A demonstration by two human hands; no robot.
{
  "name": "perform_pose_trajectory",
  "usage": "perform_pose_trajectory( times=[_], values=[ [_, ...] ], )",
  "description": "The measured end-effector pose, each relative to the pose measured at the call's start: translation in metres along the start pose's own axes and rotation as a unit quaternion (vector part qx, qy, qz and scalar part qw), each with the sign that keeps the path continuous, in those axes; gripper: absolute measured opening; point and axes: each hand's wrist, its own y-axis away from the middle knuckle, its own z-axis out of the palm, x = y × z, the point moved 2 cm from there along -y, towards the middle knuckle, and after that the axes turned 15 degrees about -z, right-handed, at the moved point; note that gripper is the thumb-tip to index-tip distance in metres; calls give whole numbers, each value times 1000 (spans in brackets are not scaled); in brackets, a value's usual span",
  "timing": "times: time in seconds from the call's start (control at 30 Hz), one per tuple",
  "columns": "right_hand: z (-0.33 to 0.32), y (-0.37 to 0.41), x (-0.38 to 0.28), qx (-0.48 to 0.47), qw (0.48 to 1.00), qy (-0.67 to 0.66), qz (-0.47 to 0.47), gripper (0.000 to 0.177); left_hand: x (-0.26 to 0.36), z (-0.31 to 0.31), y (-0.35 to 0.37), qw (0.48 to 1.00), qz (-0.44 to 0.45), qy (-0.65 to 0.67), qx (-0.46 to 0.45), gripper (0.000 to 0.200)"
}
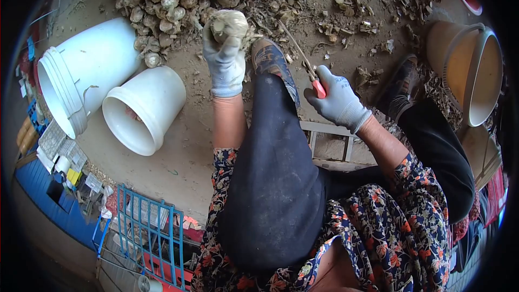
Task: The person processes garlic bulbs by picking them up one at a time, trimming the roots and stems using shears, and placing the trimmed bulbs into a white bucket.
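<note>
My left hand (226, 67), in a pale grey work glove, is wrapped round a garlic bulb (229, 24) beside the heap of bulbs. The bulb's pale cut-looking side faces up. In my right hand (338, 100), gloved alike, is the red handle of a knife (298, 48). Its thin blade points up and left, toward the bulb but apart from it. Behind my left hand lies a large pile of garlic bulbs (170, 1) with dry stalks.
Two white buckets (102, 57) (157, 103) lie tipped on the left. Another bucket (459, 65) stands at the right. Cut stalk pieces (346, 8) litter the dirt floor. A blue metal rack (148, 227) is at the lower left. My shoe (273, 65) is between my hands.
</note>
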Motion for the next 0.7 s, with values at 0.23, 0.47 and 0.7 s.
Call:
perform_pose_trajectory(
  times=[0.23, 0.47, 0.7],
  values=[
    [8, -3, -9, -21, 998, -61, -25, 44, 1, 8, 7, 997, -54, 55, -28, 75],
    [11, -41, -18, -57, 948, -314, -10, 31, -7, 8, 9, 994, -55, 23, -91, 75],
    [11, -45, -29, -39, 949, -312, -24, 26, 4, 13, 10, 995, -62, -35, -77, 63]
  ],
)
